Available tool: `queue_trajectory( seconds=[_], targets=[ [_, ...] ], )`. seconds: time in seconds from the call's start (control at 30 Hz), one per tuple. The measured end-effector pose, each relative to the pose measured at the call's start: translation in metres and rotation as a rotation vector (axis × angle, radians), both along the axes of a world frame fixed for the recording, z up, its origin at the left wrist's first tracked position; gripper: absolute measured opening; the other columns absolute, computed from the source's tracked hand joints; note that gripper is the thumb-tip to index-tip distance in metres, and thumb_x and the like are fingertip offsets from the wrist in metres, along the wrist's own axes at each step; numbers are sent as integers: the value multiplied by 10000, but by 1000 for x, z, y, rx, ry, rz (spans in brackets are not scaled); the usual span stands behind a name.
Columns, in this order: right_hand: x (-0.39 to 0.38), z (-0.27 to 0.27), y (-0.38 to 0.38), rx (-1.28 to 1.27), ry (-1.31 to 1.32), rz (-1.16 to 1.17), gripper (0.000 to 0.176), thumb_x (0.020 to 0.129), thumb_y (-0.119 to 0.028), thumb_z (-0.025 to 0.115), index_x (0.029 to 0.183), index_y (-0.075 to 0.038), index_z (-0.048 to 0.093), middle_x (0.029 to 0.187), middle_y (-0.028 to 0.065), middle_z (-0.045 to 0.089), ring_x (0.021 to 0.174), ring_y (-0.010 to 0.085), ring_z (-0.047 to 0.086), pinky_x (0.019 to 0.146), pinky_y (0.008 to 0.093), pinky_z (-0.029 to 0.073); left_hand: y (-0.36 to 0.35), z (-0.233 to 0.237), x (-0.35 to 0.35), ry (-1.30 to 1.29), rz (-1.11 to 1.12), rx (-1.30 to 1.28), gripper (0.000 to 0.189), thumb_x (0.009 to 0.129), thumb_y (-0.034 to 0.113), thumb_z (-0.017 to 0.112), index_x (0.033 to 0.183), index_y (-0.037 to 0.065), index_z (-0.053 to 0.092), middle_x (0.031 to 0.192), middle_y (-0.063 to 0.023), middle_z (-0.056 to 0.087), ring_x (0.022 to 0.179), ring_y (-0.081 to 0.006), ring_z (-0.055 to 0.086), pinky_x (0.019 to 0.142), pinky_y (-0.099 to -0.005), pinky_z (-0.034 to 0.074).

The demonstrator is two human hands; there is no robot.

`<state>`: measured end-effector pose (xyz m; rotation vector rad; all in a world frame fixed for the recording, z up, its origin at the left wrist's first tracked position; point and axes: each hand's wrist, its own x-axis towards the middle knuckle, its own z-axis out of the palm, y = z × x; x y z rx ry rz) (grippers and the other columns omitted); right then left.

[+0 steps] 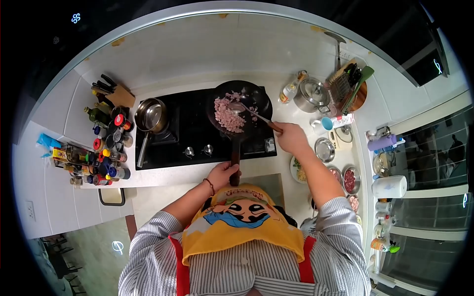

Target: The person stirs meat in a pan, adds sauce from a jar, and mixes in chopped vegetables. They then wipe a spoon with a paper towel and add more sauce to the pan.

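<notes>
My left hand [223,175] is closed round the wooden handle of a black wok [256,129] on the right part of the black cooktop [192,118]. Pinkish minced meat [228,117] lies in the wok, mostly on its left side, with small bits scattered to the right. My right hand [292,138] grips the wooden end of a metal spatula [259,117]. The spatula's head rests in the meat.
A steel saucepan [152,116] sits on the left burner. Bottles and jars [111,143] crowd the far left beside a knife block [120,96]. To the right stand a lidded pot [312,93], a blue mug [326,124], a plate [297,170] and bowls of meat [350,179].
</notes>
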<state>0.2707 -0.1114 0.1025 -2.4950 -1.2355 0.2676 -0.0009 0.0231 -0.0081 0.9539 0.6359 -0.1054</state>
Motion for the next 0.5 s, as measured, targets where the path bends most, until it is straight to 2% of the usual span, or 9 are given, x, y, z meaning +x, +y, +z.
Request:
queue_trajectory(
  seconds=[0.03, 0.1, 0.13, 0.23, 0.3, 0.37, 0.43, 0.5],
  targets=[
    [0, 17, -6, -51, 36, 6, 432, 894, -161, 618, 1325, -163, 647, 1045, 201, 716, 990, 398, 672, 859, 483, 550, 0, 1, 1, 0, 2, 0, 299, 1035, 283, 607, 1186, 26, 635, 1008, -54, 701, 901, -146, 667, 781, -320, 573],
    [0, 10, 4, -52, 13, -57, 434, 896, -163, 617, 1328, -163, 649, 1053, 195, 716, 989, 396, 672, 861, 483, 550, 0, 8, 1, 42, -1, 21, 271, 1046, 283, 590, 1151, 35, 620, 1023, -73, 700, 887, -192, 672, 785, -343, 578],
    [-1, 4, 9, -53, -9, -122, 436, 897, -166, 616, 1331, -163, 651, 1060, 189, 716, 987, 393, 672, 863, 482, 549, -1, 9, 1, 44, -5, 23, 271, 1046, 283, 590, 1151, 35, 620, 1023, -73, 700, 887, -192, 672, 785, -343, 578],
    [-2, -38, 19, 28, 32, -90, 409, 902, -151, 597, 1305, -161, 666, 1029, 199, 711, 969, 399, 672, 852, 485, 550, -2, 10, 5, 40, 14, 26, 262, 1045, 277, 596, 1152, 39, 618, 1010, -74, 701, 882, -190, 674, 779, -340, 580],
    [-13, -12, 4, 3, 4, -44, 404, 897, -136, 587, 1291, -163, 672, 1009, 202, 704, 958, 394, 675, 837, 480, 553, 0, 8, 4, 45, -18, 14, 257, 1047, 270, 594, 1157, 38, 615, 994, -70, 699, 855, -183, 669, 760, -331, 574],
    [-24, 42, -16, -28, -32, 12, 401, 892, -122, 577, 1277, -165, 679, 988, 206, 697, 947, 388, 679, 822, 475, 556, 0, -2, 4, 40, -7, -2, 257, 1049, 271, 592, 1156, 38, 614, 987, -68, 697, 837, -180, 664, 746, -326, 569],
    [-30, 96, -31, -180, -111, 45, 419, 871, -100, 571, 1264, -180, 691, 957, 183, 689, 936, 360, 688, 807, 455, 560, 0, -3, 5, 34, 12, -18, 257, 1051, 272, 590, 1154, 38, 612, 981, -66, 695, 820, -176, 658, 733, -320, 563],
    [-27, 93, -27, -215, -153, 91, 438, 858, -92, 576, 1269, -191, 691, 968, 168, 689, 932, 346, 693, 799, 446, 563, -2, 3, 5, 28, 11, 24, 253, 1052, 266, 589, 1148, 33, 608, 971, -67, 689, 798, -176, 647, 717, -323, 554]
  ],
)
